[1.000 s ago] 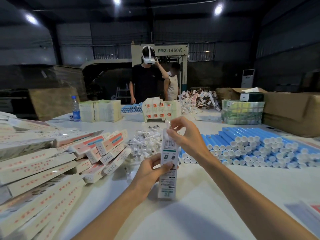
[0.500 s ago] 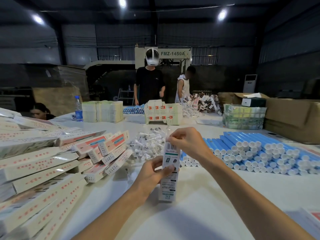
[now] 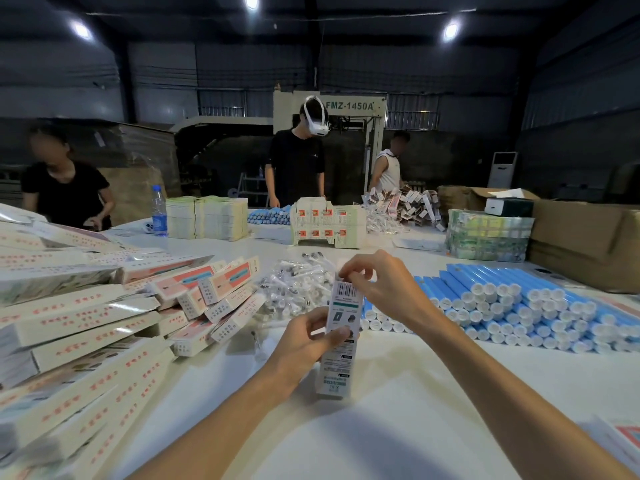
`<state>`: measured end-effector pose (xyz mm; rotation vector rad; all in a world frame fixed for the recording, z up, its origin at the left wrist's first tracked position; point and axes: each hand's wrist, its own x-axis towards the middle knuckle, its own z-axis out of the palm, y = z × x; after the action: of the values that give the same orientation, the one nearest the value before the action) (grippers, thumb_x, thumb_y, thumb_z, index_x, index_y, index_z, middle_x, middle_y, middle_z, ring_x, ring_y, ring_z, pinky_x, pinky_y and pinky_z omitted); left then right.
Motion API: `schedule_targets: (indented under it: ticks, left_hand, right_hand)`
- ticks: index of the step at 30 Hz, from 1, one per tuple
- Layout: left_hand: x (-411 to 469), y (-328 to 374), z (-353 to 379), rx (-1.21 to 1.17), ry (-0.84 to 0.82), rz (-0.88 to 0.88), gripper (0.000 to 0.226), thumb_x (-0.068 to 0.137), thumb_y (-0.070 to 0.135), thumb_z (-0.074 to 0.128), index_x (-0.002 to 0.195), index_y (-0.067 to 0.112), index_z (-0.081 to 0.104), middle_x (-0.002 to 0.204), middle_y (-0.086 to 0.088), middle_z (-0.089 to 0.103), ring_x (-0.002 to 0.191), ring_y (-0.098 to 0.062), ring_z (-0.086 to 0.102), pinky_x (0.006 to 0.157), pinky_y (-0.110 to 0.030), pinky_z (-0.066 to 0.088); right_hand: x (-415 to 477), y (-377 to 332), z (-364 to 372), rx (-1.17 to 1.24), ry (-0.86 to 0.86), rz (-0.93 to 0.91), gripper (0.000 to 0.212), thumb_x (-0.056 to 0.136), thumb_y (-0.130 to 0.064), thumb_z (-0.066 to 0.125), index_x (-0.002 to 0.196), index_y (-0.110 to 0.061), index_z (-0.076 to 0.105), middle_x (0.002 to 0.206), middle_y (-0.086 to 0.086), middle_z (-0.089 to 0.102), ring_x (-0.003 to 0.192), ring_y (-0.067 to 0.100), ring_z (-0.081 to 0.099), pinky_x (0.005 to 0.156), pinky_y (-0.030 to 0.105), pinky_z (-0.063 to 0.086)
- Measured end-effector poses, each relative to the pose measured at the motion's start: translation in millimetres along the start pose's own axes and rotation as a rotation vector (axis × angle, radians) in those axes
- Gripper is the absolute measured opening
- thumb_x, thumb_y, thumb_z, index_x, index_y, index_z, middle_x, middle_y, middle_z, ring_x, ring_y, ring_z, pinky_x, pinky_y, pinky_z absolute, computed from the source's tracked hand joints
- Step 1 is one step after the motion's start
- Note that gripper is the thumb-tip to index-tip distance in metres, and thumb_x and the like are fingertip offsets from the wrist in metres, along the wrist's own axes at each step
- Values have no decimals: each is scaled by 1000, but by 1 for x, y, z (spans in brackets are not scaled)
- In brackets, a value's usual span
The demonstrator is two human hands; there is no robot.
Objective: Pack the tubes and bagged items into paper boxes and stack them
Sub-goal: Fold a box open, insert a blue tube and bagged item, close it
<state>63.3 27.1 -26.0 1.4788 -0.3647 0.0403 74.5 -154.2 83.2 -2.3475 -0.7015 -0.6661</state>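
Left hand (image 3: pixel 301 348) is curled round the middle of the box (image 3: pixel 337 370), thumb laid across its printed face; the other fingers are behind it, out of my sight. Right hand (image 3: pixel 384 285) is up at the box's top end, fingertips pinching there. Whether it's a flap or the tip of something, I can't tell, because the fingers cover it.

The box stands upright just in front of me, its lower end down on the white table (image 3: pixel 398 431). Whether there's anything inside, I can't see.

Just behind the box is the heap of bagged items (image 3: pixel 294 289), small clear packets too jumbled to make out. To the right of that are the blue tubes (image 3: pixel 519 299), white-capped and lying flat in stacked rows. The near end of the stack is hidden behind my right wrist.

On my left, a pile of boxes (image 3: pixel 86 327), white with red print, lies overlapping and runs off the frame's edge. On the far side stands a water bottle (image 3: pixel 159 211). At right is a brown carton (image 3: pixel 588 244), cut off by the frame. Three people stand beyond the table, and one wears a white headset (image 3: pixel 317 121).
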Motion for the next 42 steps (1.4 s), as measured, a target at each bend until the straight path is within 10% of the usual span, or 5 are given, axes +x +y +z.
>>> schedule_targets:
  ticks: [11, 29, 34, 38, 42]
  left_hand:
    - [-4, -1, 2, 16, -100, 163, 92, 100, 20, 77, 159, 59, 18, 141, -6, 70, 133, -28, 65, 110, -58, 50]
    - [15, 26, 3, 548, -109, 338, 81, 85, 37, 85, 149, 44, 35, 117, 20, 76, 102, -11, 74, 85, -20, 59]
    - [25, 19, 18, 388, -129, 300, 78, 86, 25, 89, 144, 42, 40, 117, 9, 76, 106, -15, 76, 86, -24, 60]
    - [20, 10, 21, 346, -202, 254, 85, 85, 32, 91, 149, 44, 36, 121, 9, 77, 114, -14, 74, 91, -24, 60]
    - [14, 3, 24, 311, -237, 209, 87, 82, 36, 91, 147, 48, 35, 122, 8, 78, 115, -16, 74, 91, -34, 63]
  right_hand:
    - [-56, 35, 42, 495, 126, 101, 49, 101, -19, 69, 145, -35, 51, 121, -14, 71, 111, 11, 68, 86, 21, 54]
    - [-55, 42, 36, 597, 55, 138, 23, 104, -7, 59, 125, -18, 59, 117, 4, 71, 107, 25, 70, 89, 41, 60]
    - [-56, 44, 22, 558, 194, 114, 11, 107, -34, 57, 112, -29, 65, 101, -6, 74, 86, 13, 71, 70, 24, 55]
    - [-55, 46, 14, 639, 289, 162, 12, 108, -30, 57, 115, -22, 55, 87, 13, 74, 74, 38, 65, 61, 47, 53]
    - [-53, 50, 3, 638, 206, 212, 11, 106, -21, 61, 116, -17, 58, 83, 11, 78, 72, 36, 70, 56, 40, 54]
